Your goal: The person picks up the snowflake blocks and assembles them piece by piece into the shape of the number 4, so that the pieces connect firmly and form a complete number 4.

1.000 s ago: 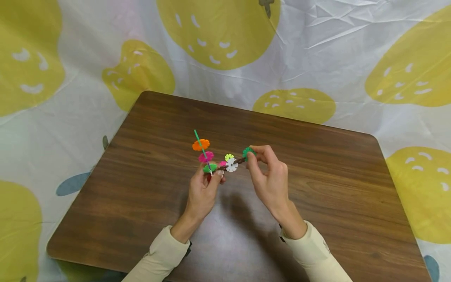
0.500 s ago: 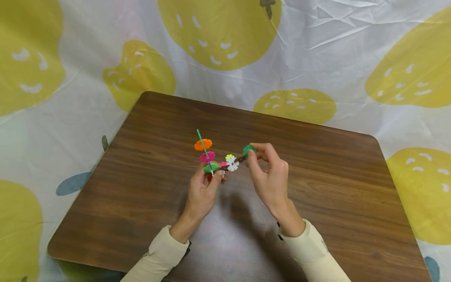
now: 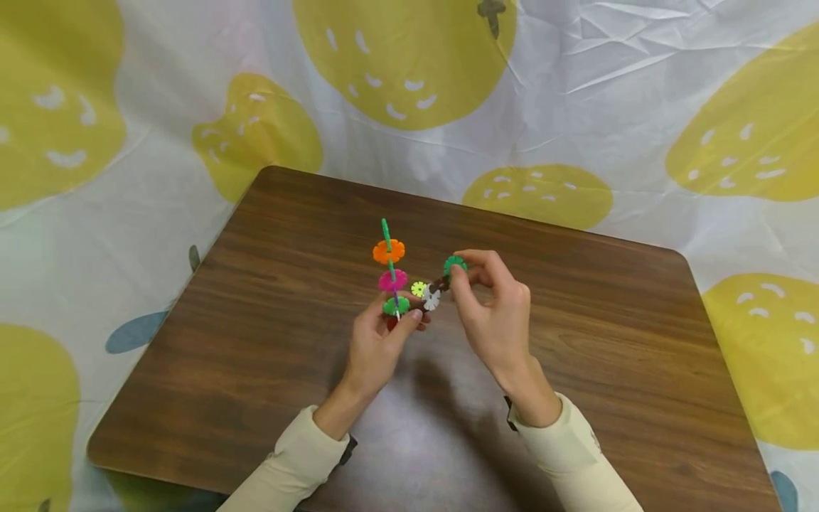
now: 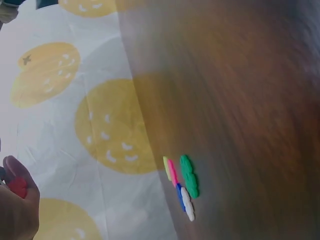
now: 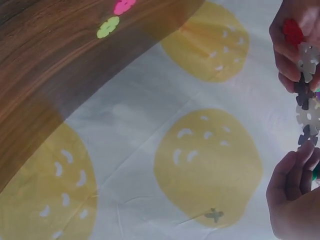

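A chain of interlocking flower-shaped plastic discs hangs between my two hands above the table. My left hand (image 3: 380,341) grips it near a red disc (image 5: 293,31) and a light green disc (image 3: 397,306). From there a column rises upright, with a pink disc (image 3: 393,280), an orange disc (image 3: 388,251) and an edge-on green disc (image 3: 385,229) on top. A side branch of brown discs (image 3: 440,284) and a white disc (image 3: 431,297) runs right. At its end my right hand (image 3: 495,309) pinches a dark green disc (image 3: 455,266) between thumb and fingers.
Loose discs lie on the brown table (image 3: 608,341): a yellow disc (image 5: 107,27), a pink disc (image 5: 124,5), a blue disc (image 4: 180,197), a white disc (image 4: 187,204) and a green disc (image 4: 189,176). A fruit-patterned cloth (image 3: 397,142) hangs behind the table.
The column of discs has turned and shifted right, now more upright. My left hand has moved slightly right; my right hand, still pinching the dark green disc, has risen a little.
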`<state>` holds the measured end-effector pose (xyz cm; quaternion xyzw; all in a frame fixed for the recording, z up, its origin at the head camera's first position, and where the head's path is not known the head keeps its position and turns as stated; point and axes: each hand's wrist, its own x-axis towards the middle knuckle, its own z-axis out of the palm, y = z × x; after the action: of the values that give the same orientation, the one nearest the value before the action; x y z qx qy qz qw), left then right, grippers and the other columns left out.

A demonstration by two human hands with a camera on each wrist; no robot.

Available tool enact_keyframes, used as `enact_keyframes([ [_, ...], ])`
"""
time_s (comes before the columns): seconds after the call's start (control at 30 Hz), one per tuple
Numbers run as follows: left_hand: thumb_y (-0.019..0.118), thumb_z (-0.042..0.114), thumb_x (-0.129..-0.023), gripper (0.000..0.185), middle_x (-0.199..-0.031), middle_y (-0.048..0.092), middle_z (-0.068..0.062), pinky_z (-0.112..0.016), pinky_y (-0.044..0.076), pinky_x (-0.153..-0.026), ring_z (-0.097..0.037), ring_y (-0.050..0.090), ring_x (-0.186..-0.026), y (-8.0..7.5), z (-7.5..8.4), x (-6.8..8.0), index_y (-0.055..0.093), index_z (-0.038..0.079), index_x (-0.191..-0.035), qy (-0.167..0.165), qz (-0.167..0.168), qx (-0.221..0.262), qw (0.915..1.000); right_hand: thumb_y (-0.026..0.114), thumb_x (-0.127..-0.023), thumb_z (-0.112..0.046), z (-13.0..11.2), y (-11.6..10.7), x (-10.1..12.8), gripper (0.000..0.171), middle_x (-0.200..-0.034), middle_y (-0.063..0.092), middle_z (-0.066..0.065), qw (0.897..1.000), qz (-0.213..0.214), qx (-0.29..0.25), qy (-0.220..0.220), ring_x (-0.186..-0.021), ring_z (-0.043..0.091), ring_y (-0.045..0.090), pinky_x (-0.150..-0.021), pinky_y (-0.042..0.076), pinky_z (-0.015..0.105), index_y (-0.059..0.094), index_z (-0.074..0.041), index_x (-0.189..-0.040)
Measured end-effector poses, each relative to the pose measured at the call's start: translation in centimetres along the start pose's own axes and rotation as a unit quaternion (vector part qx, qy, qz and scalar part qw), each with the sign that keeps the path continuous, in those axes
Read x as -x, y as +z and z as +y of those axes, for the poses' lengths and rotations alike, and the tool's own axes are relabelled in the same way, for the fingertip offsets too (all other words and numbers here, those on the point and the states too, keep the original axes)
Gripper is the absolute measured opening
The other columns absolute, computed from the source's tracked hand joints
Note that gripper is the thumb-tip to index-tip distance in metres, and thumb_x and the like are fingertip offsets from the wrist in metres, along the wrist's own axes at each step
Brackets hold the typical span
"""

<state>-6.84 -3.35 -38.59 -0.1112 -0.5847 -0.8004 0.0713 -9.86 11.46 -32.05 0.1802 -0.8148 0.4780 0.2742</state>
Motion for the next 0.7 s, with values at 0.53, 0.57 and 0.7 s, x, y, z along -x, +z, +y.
enact_keyframes([
  [0.53, 0.061, -0.003, -0.083, 0.018, -0.086, 0.064, -0.027, -0.035, 0.056, -0.068, -0.015, 0.064, -0.072, 0.9, 1.1, 0.7, 0.060, -0.010, -0.099, 0.029, 0.086, -0.035, 0.9953, 0.056, -0.089, -0.016, -0.4, 0.6, 0.0, 0.015, -0.074, 0.070, -0.001, 0.999, -0.017, 0.034, -0.033, -0.059, 0.003, 0.061, -0.036, 0.036, 0.011, 0.064, -0.009, -0.100],
  [0.57, 0.061, -0.003, -0.083, 0.018, -0.086, 0.064, -0.027, -0.034, 0.056, -0.068, -0.016, 0.064, -0.073, 0.9, 1.1, 0.8, 0.060, -0.009, -0.100, 0.030, 0.087, -0.035, 0.9951, 0.056, -0.089, -0.016, -0.5, 0.7, 0.0, 0.015, -0.075, 0.070, -0.001, 0.998, -0.018, 0.038, -0.039, -0.060, 0.004, 0.062, -0.036, 0.035, 0.012, 0.064, -0.009, -0.100],
  [0.7, 0.061, -0.003, -0.083, 0.016, -0.085, 0.063, -0.026, -0.029, 0.056, -0.068, -0.025, 0.063, -0.073, 0.9, 0.9, 1.0, 0.061, -0.007, -0.099, 0.037, 0.089, -0.038, 0.9946, 0.057, -0.088, -0.014, -0.8, 0.7, -0.1, 0.014, -0.076, 0.070, 0.000, 0.996, -0.031, 0.048, -0.062, -0.061, 0.005, 0.061, -0.039, 0.034, 0.012, 0.064, -0.006, -0.098],
])
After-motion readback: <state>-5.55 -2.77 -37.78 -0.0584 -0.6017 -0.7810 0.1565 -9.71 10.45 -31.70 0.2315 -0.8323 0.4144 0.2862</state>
